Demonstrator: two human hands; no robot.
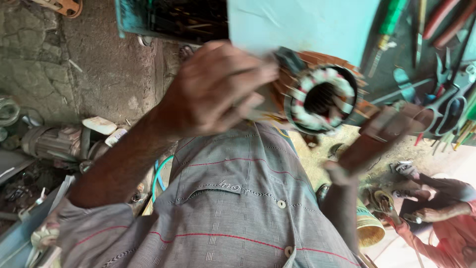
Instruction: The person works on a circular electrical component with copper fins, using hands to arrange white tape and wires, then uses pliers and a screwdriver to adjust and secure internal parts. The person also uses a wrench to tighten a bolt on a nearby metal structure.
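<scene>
The fingers (248, 84) of the left hand (218, 89) are curled narrow and pressed against the near side of a motor stator (322, 97), at about 9 o'clock of its bore; motion blur hides whether they pinch a wire or only brace the housing, so the exact grip cannot be told. The right hand (382, 134) lies at about 4 o'clock of the stator, fingers extended along its lower rim in a loose, supporting contact rather than a closed grasp. This two-sided hold appears intended to keep the stator steady with its open bore turned toward the camera, so that the windings can be seen and reached. The stator is one unit: a round body with copper-coloured coils around the outside and one ring of white, red and green insulated winding ends around a dark central bore. It sits near the frame centre, at 1 o'clock of the left hand, just in front of a turquoise panel (307, 25). At 2 o'clock of the stator a workbench (386, 79) carries hand tools laid within reach: one green-handled screwdriver (391, 22), one pair of scissors (444, 111), and at least two red-handled tools (446, 20). At 8 o'clock of the left hand, one grey motor body (49, 141) lies on the ground. At 5 o'clock of the frame, another person in a pink garment (446, 233) works separately, both hands on a small object.
</scene>
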